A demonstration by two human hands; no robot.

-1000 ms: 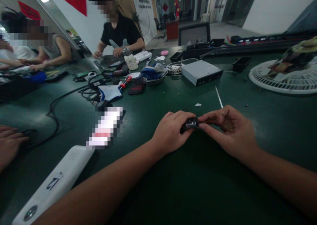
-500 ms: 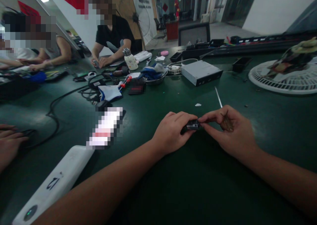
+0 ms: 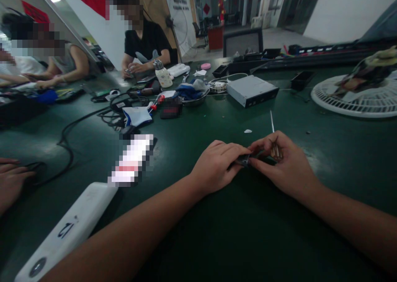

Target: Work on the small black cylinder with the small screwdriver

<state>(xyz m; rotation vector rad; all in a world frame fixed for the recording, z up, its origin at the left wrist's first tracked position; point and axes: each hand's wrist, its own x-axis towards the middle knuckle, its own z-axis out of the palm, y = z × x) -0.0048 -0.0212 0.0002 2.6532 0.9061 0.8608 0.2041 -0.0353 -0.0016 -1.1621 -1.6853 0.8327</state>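
Observation:
Near the middle of the green table, my left hand (image 3: pixel 217 164) is closed on a small dark object (image 3: pixel 243 160), its fingers over the top and the thumb below. My right hand (image 3: pixel 287 162) touches the object's right end with thumb and index finger. Tucked in the same hand is a screwdriver, its amber handle (image 3: pixel 276 151) in the palm and its thin metal shaft (image 3: pixel 272 121) pointing up and away. A small white scrap (image 3: pixel 247 131) lies beyond my hands.
A white device (image 3: pixel 70 228) lies beside my left forearm, next to a lit phone (image 3: pixel 133 158). Farther back are a metal drive (image 3: pixel 252 90), a bowl with cloth (image 3: pixel 194 92), cables and a white fan grille (image 3: pixel 350 104). Another person's hand (image 3: pixel 12 180) rests at left.
The screwdriver has turned slightly in my right hand, and more of its handle shows. My fingers cover more of the dark object. The person across the table has shifted right.

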